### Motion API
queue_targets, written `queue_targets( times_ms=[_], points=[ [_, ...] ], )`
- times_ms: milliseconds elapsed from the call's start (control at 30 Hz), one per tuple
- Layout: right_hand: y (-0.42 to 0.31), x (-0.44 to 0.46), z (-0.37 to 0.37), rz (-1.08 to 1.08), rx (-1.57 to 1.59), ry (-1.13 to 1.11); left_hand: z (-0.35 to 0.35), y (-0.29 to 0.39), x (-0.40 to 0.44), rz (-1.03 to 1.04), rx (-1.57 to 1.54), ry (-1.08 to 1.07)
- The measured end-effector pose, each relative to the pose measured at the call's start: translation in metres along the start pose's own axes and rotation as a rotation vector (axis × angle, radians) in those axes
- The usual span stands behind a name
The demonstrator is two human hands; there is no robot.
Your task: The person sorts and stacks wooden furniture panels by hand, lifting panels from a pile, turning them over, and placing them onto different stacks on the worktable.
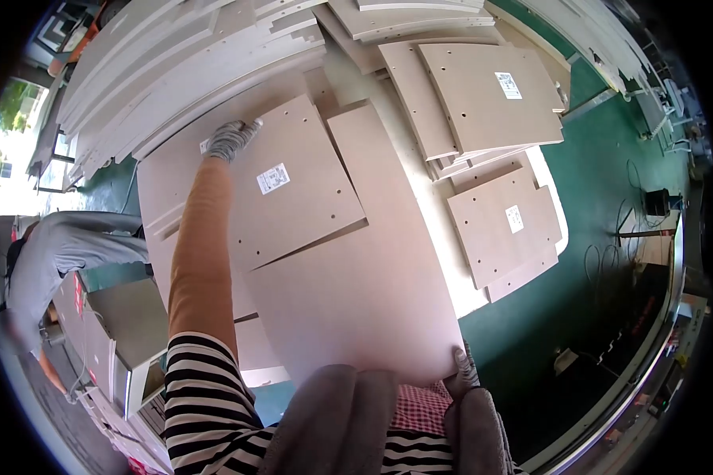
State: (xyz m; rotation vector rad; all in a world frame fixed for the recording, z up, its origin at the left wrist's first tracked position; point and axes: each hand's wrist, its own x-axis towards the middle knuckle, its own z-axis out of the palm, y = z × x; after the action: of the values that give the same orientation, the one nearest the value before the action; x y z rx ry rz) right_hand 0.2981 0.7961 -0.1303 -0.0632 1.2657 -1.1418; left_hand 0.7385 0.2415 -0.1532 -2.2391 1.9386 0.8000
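Note:
My left hand [231,141], in a grey glove, is stretched far forward, its fingers curled at the far left edge of a beige board [301,190] with drilled holes and a white label. This board lies at an angle over a larger plain board [356,293], which reaches back to my body. Low on the right, my gloved right hand [463,372] grips the near right corner of the plain board, thumb on top and the other fingers mostly hidden. More beige boards [178,146] lie beneath on the left.
Drilled, labelled boards [491,103] are stacked at the back right, with a smaller pile [507,222] nearer. Long pale panels [190,71] are piled at the back left. Another person [79,245] in grey bends over at the left beside cabinet-like panels [127,332]. Green floor [610,174] shows right.

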Motion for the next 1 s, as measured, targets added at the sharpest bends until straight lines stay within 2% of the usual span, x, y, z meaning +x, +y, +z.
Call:
queue_targets(
  times_ms=[67,133,200,300,533,600,633,767,1000],
  points=[
    [0.01,-0.002,-0.004,-0.006,0.015,0.0,0.0,0.012,-0.031,0.073,0.128,0.129],
    [0.018,0.004,-0.016,-0.07,-0.017,-0.039,0.0,0.012,-0.032,0.07,0.115,0.175],
    [0.014,0.006,-0.016,-0.093,-0.068,-0.043,0.001,0.012,-0.024,0.035,0.039,0.047],
    [-0.002,0.005,-0.005,-0.094,-0.209,-0.042,-0.001,0.007,-0.021,0.094,-0.078,-0.021],
    [-0.045,0.009,0.036,-0.122,-0.8,-0.08,0.004,0.006,-0.018,0.137,-0.097,-0.014],
    [-0.051,0.019,0.046,-0.137,-0.889,-0.084,0.003,0.015,-0.027,0.215,0.038,0.051],
    [-0.054,0.022,0.052,-0.137,-0.925,-0.087,0.003,0.017,-0.023,0.175,0.045,-0.003],
    [-0.059,0.035,0.07,-0.18,-0.987,-0.075,0.002,0.024,-0.028,0.2,0.028,0.01],
    [-0.049,0.091,0.057,-0.24,-1.013,-0.108,-0.012,0.03,-0.033,0.177,0.017,-0.049]
  ],
)
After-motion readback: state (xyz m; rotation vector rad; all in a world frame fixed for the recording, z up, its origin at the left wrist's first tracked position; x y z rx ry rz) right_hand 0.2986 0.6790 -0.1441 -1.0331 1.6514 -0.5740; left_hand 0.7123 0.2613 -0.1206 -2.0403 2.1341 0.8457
